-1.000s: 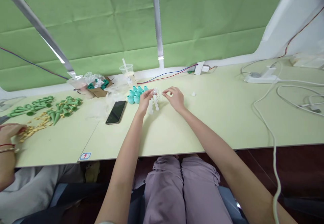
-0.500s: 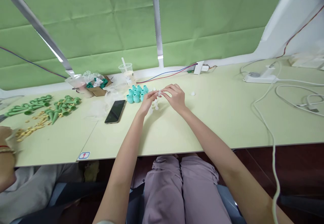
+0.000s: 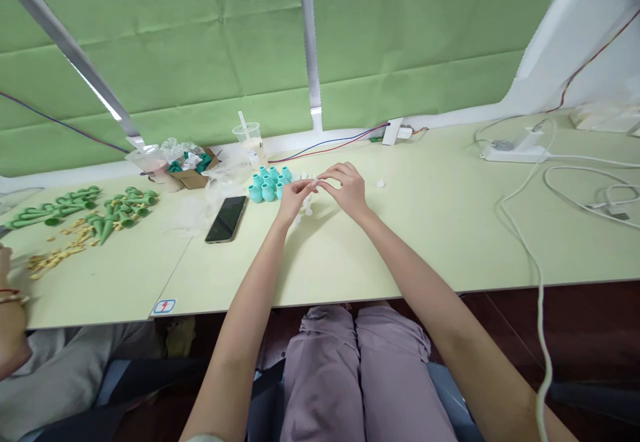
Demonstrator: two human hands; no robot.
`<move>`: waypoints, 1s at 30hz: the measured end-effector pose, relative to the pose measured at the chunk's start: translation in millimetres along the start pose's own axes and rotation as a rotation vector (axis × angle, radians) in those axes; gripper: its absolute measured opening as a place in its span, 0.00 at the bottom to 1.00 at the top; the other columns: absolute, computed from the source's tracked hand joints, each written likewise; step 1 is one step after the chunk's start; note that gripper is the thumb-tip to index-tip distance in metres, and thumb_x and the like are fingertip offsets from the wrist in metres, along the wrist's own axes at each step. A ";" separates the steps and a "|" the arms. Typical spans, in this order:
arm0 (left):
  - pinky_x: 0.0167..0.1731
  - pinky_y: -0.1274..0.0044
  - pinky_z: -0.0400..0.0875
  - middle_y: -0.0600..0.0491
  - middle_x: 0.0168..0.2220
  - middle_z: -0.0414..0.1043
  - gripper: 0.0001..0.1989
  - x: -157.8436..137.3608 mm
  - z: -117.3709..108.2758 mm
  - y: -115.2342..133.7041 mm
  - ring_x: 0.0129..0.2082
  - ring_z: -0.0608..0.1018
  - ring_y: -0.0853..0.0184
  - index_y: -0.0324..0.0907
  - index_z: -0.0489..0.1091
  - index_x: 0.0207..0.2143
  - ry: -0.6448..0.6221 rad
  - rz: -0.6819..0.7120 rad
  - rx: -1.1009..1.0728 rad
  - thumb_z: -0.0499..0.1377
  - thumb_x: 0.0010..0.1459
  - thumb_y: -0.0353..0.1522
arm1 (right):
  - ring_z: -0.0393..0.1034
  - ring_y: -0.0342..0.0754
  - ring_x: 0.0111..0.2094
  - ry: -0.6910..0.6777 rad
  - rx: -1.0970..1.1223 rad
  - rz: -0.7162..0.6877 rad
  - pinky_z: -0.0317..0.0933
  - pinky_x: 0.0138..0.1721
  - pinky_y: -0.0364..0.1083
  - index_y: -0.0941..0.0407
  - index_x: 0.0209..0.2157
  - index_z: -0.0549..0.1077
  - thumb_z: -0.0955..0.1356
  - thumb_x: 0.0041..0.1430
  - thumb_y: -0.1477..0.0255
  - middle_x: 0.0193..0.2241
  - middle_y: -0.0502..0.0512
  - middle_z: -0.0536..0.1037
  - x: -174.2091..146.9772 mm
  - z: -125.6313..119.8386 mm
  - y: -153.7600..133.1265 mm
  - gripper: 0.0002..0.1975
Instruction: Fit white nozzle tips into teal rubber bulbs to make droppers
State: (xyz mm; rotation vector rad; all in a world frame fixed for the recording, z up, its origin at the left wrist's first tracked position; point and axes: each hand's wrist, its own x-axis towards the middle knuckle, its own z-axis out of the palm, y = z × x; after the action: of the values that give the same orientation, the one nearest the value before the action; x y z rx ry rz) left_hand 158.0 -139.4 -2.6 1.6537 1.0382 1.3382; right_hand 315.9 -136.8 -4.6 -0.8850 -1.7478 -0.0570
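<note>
My left hand (image 3: 294, 199) and my right hand (image 3: 347, 189) meet fingertip to fingertip above the table. Both are closed in a pinch around a small white piece, mostly covered by the fingers, so its kind does not show. Just below them, several small white plastic pieces (image 3: 309, 209) stand on the tabletop, partly hidden by my left hand. Close by on the left is a cluster of turquoise vase-shaped pieces (image 3: 269, 191). One loose white piece (image 3: 381, 183) lies to the right of my right hand.
A black phone (image 3: 227, 219) lies left of my left arm. Farther left are green horn-shaped pieces (image 3: 105, 225), small yellow bits (image 3: 60, 257) and a co-worker's arm (image 3: 11, 322). Behind stand a plastic cup (image 3: 250, 145) and a cardboard box (image 3: 193, 179). A power strip (image 3: 515, 154) with a white cable sits right.
My fingertips have drawn together over the small white piece, which showed more before. The co-worker's hand at the left edge has shifted slightly up and left.
</note>
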 end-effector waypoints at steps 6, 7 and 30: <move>0.31 0.77 0.63 0.52 0.26 0.73 0.18 1.8 -1.7 -3.4 0.28 0.71 0.70 0.38 0.76 0.32 0.023 -0.007 0.007 0.61 0.49 0.44 | 0.64 0.49 0.38 -0.021 0.063 0.029 0.60 0.37 0.47 0.52 0.31 0.77 0.67 0.56 0.63 0.31 0.53 0.74 1.1 0.3 -0.8 0.09; 0.31 0.77 0.64 0.51 0.25 0.74 0.18 2.3 -2.1 -4.2 0.28 0.71 0.70 0.38 0.76 0.32 0.028 -0.006 0.006 0.61 0.49 0.44 | 0.64 0.49 0.38 -0.025 0.069 0.036 0.60 0.37 0.47 0.52 0.31 0.77 0.67 0.56 0.63 0.31 0.53 0.74 1.2 0.2 -1.2 0.09; 0.34 0.75 0.65 0.49 0.32 0.77 0.16 -1.6 2.1 5.1 0.31 0.74 0.67 0.39 0.76 0.33 0.123 0.105 0.186 0.62 0.48 0.42 | 0.73 0.48 0.36 -0.165 0.912 0.647 0.70 0.39 0.48 0.56 0.36 0.78 0.74 0.39 0.61 0.34 0.53 0.79 0.2 11.4 8.0 0.20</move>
State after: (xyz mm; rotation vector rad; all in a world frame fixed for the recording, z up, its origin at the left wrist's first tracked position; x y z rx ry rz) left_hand 160.5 -143.0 1.1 1.8029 1.1926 1.4640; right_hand 311.4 -125.9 -11.8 -0.7126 -1.3179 1.1668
